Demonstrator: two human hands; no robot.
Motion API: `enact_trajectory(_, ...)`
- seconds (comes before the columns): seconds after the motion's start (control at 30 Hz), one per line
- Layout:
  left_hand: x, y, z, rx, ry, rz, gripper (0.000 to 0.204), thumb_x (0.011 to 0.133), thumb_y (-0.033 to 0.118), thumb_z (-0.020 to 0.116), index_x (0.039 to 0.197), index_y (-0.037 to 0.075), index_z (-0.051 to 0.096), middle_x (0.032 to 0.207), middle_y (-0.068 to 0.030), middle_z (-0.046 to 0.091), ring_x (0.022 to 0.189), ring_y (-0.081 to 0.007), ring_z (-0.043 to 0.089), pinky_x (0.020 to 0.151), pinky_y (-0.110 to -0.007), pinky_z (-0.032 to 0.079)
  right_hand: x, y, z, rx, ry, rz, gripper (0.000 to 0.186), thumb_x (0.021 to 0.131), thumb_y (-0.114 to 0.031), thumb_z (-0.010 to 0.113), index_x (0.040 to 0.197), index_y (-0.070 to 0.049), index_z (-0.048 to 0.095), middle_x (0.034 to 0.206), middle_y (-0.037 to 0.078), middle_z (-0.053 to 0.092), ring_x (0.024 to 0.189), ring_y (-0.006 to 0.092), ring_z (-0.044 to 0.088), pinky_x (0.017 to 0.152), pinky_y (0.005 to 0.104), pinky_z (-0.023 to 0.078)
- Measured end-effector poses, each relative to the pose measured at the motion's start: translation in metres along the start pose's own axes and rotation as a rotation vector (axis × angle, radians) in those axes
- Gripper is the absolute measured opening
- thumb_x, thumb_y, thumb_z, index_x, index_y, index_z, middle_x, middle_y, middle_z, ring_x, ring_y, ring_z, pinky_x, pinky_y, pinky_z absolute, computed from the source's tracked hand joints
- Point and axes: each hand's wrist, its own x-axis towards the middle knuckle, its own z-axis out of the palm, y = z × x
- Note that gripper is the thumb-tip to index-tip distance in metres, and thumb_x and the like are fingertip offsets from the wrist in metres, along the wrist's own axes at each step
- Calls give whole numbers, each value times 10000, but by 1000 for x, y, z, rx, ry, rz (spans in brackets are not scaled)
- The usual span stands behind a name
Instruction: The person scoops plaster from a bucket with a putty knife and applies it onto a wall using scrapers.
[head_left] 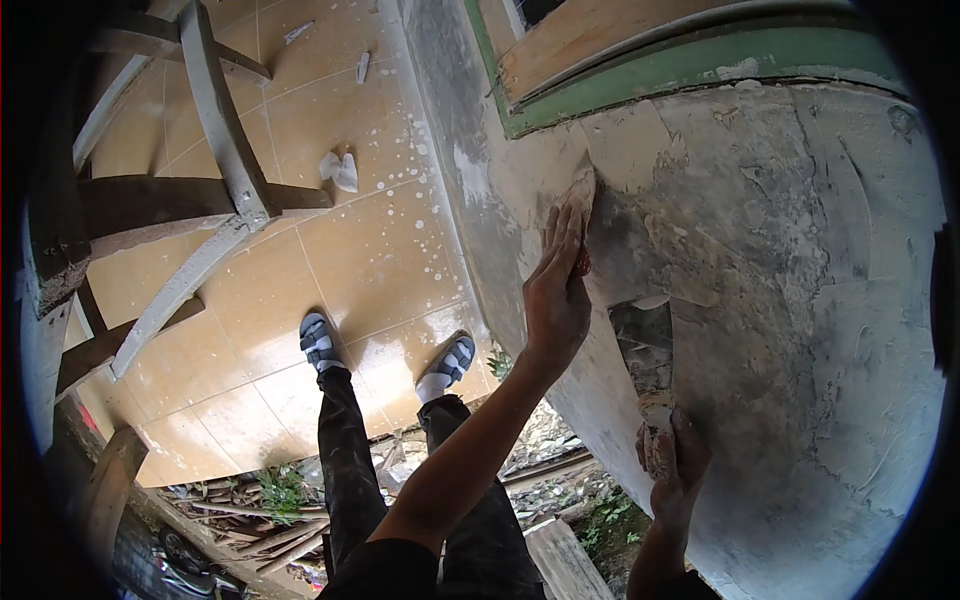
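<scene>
My left hand (556, 305) is up against the plastered wall (740, 330), below the green window frame. It grips a putty-smeared scraper (582, 188), its fingers laid along the blade and a bit of red handle showing beside the palm. Lower and to the right, my right hand (677, 460) is closed around the crusted handle of a putty knife (645, 345). That knife's broad, dark blade points away from me, with pale putty (652, 302) along its far edge. Whether this blade touches the wall I cannot tell. The wall is patchy grey and cream.
A green-edged window frame (690, 65) runs along the wall's top. At left stands a wooden trestle (225, 140) on the splattered tan tile floor (300, 300). Crumpled white scraps (340, 171) lie there. Rubble and sticks (270, 530) lie beyond the tile edge, near a wooden plank (568, 560).
</scene>
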Motion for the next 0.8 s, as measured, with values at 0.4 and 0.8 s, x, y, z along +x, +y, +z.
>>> enact_trajectory(0.4,-1,0,14,-293,-111,-165,582,814,-148,406,1374,2,357,1415,-221,353,1351,-332,268,1071,-354,307,3,-6,1,-7,-17,-18,290,917,-189,533,1032,76,562,691,66,559,515,86,461,450,222,335)
enact_trajectory(0.8,6,-10,18,-117,-26,-61,627,760,-175,356,1372,-38,348,1419,-213,372,1347,-264,322,1047,-289,294,-2,-13,-2,77,8,52,294,882,-163,548,1039,84,581,743,96,596,594,119,525,530,242,391)
